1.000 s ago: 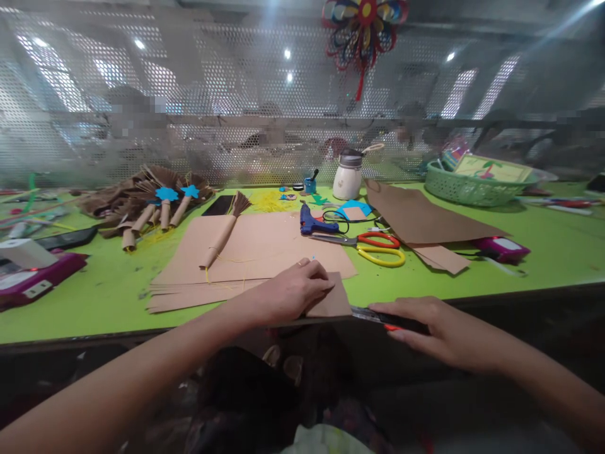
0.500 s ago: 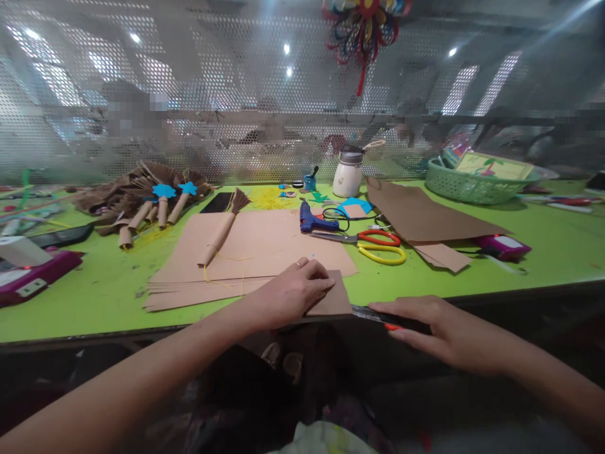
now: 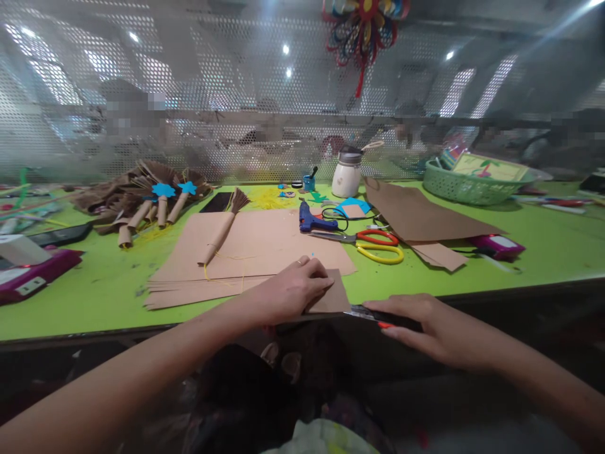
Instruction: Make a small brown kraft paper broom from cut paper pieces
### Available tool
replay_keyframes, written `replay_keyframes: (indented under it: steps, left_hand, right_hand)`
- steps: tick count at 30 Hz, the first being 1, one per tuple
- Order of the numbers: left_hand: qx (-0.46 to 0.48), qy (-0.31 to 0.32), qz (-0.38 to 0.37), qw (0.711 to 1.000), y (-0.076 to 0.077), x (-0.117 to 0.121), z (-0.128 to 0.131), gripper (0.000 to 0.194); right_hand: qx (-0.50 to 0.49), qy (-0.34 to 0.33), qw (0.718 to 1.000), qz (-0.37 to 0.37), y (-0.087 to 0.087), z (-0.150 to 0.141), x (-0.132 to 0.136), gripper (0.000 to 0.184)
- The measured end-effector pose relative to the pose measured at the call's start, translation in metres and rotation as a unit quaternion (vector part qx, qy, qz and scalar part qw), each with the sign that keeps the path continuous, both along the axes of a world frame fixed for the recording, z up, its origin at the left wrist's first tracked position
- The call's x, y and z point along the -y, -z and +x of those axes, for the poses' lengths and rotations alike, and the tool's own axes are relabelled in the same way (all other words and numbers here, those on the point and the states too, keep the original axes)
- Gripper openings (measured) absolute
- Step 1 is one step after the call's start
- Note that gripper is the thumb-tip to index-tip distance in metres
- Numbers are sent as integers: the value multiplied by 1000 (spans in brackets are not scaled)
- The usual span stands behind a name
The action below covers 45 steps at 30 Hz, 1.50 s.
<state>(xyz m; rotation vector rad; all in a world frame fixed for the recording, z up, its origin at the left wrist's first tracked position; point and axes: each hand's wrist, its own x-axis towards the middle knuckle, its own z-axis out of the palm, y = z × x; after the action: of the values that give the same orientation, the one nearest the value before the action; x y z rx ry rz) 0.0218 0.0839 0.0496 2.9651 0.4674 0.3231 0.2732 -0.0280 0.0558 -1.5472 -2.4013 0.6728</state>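
My left hand [image 3: 293,291] presses down with curled fingers on a small piece of brown card [image 3: 336,296] at the front edge of the green table [image 3: 94,290]. My right hand [image 3: 432,328] grips a utility knife [image 3: 373,314] with a dark body and a red part, its tip at the card's right corner along the table edge. Behind the card lies a stack of brown paper sheets [image 3: 265,246] with a rolled paper broom [image 3: 222,230] on top.
Red-and-yellow scissors [image 3: 378,244], a blue glue gun [image 3: 312,219] and a white jar [image 3: 347,173] lie beyond. More brown sheets [image 3: 420,217] and a green basket [image 3: 466,183] are at right, pink devices [image 3: 500,244] [image 3: 28,274] at both sides, a pile of paper brooms [image 3: 146,198] at left.
My right hand with the knife has edged slightly left along the table edge toward the card. My left hand stays put on the card.
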Motion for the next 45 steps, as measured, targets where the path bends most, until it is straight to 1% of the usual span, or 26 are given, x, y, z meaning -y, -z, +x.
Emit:
replay_keyframes:
  steps: [4, 8, 12, 16, 20, 25, 28, 34, 40, 45]
  left_hand:
    - [-8, -2, 9, 1000, 1, 0, 0, 24]
    - [-5, -6, 23, 1000, 1, 2, 2, 27]
    - [-17, 5, 37, 999, -1, 3, 2, 25]
    - [-30, 4, 46, 998, -3, 2, 1, 22]
    - [-47, 13, 58, 997, -3, 1, 1, 22]
    - [-52, 20, 74, 996, -3, 3, 2, 25]
    - [-47, 11, 72, 996, -2, 3, 2, 24]
    - [-33, 1, 54, 998, -1, 3, 1, 21]
    - [-42, 5, 55, 998, -1, 1, 1, 25]
    - [-58, 8, 46, 997, -5, -2, 2, 27]
  right_hand:
    - [-20, -9, 1000, -10, 0, -6, -3, 43]
    - [-31, 5, 999, -26, -1, -1, 2, 44]
    - [-27, 11, 999, -25, -3, 2, 3, 44]
    - [-23, 4, 999, -23, -3, -2, -4, 43]
    - [-34, -14, 999, -30, -1, -5, -12, 43]
    - [-58, -23, 997, -46, 0, -2, -12, 44]
    - [-64, -15, 997, -46, 2, 0, -5, 44]
    - [-36, 8, 999, -40, 1, 0, 6, 45]
    - [-42, -6, 999, -18, -1, -9, -1, 43]
    - [-44, -8, 999, -5, -1, -17, -7, 43]
